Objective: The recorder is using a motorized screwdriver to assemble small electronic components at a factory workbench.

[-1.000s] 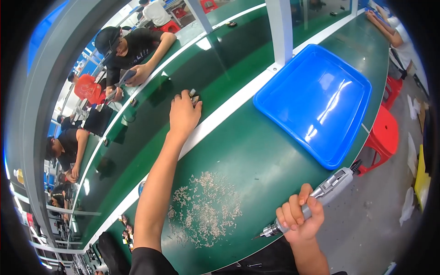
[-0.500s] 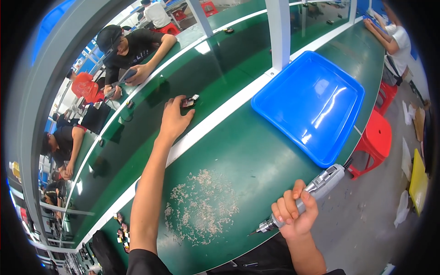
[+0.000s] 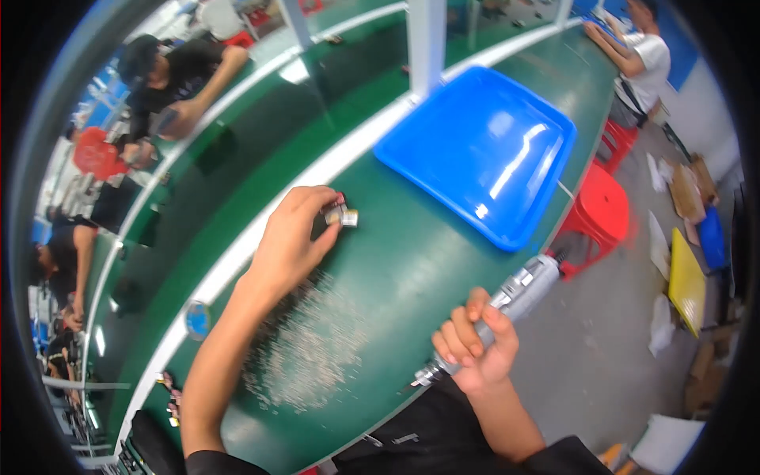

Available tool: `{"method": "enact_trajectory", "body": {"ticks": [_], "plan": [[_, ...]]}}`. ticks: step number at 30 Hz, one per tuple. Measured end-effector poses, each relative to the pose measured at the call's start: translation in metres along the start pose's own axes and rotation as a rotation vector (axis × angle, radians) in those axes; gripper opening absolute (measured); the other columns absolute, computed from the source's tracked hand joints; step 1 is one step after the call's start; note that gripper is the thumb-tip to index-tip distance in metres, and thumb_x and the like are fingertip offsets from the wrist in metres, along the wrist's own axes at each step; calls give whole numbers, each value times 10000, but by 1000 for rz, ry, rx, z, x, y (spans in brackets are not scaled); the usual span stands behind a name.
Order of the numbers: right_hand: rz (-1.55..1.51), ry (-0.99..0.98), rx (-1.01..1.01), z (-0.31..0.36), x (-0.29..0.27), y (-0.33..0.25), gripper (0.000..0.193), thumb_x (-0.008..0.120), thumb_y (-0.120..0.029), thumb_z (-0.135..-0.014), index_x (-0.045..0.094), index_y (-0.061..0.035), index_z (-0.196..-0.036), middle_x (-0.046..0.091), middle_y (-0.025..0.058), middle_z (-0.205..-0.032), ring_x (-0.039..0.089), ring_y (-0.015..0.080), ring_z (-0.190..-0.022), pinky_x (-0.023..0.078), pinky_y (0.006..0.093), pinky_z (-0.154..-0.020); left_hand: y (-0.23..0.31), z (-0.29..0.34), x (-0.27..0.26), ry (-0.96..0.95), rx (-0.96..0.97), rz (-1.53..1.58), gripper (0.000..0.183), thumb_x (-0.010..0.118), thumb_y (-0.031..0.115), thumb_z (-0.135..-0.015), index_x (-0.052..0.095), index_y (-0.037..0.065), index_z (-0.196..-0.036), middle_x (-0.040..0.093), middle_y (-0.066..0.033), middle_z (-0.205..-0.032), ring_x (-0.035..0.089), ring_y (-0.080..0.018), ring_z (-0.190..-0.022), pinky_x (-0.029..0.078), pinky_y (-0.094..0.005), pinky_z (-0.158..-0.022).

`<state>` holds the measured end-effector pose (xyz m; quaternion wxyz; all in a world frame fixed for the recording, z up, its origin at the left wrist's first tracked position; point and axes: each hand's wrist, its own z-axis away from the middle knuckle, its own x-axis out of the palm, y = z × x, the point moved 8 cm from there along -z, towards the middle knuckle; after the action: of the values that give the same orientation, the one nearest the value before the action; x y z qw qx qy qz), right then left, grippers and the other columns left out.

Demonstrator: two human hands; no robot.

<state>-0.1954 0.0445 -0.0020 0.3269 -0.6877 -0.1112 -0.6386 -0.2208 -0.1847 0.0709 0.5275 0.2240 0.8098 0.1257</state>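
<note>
My left hand is closed around a small dark part with a white and yellowish piece sticking out, just above the green tabletop. Most of that part is hidden by the fingers. In my right hand is a grey electric screwdriver, its bit pointing down and left near the table's front edge. Between my two arms lies a spread of tiny screws, blurred in this picture.
A blue tray sits beyond my right hand. Behind the white rail runs a dark green belt. Small parts lie left of my forearm. Red stools stand at right; people work across the belt.
My left hand has brought the small part from the belt over the white rail to the tabletop. The view has shifted; the screwdriver is still in my right hand.
</note>
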Motion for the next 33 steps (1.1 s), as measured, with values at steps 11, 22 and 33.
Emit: {"method": "enact_trajectory", "body": {"ticks": [11, 22, 33], "plan": [[116, -3, 97, 39, 3, 12, 182, 444, -248, -965, 486, -79, -913, 411, -14, -532, 417, 109, -436, 401, 294, -516, 118, 47, 46, -253, 69, 167, 292, 645, -43, -773, 574, -48, -1056, 575, -156, -1053, 569, -328, -965, 489, -400, -803], [93, 89, 116, 59, 1, 29, 94, 492, -135, -938, 471, -44, -924, 417, 30, -558, 427, 121, -462, 397, 297, -502, 145, 65, 62, -180, 247, 17, 348, 682, -48, -637, 597, -82, -972, 617, -185, -994, 618, -323, -836, 535, -366, -640], [108, 106, 36, 57, -5, 20, 91, 511, -81, -930, 475, 1, -943, 437, 50, -603, 442, 122, -491, 454, 307, -477, 153, 78, 67, -201, 287, 92, 388, 682, -18, -575, 624, -143, -938, 640, -236, -1018, 633, -355, -883, 557, -377, -682]]}}
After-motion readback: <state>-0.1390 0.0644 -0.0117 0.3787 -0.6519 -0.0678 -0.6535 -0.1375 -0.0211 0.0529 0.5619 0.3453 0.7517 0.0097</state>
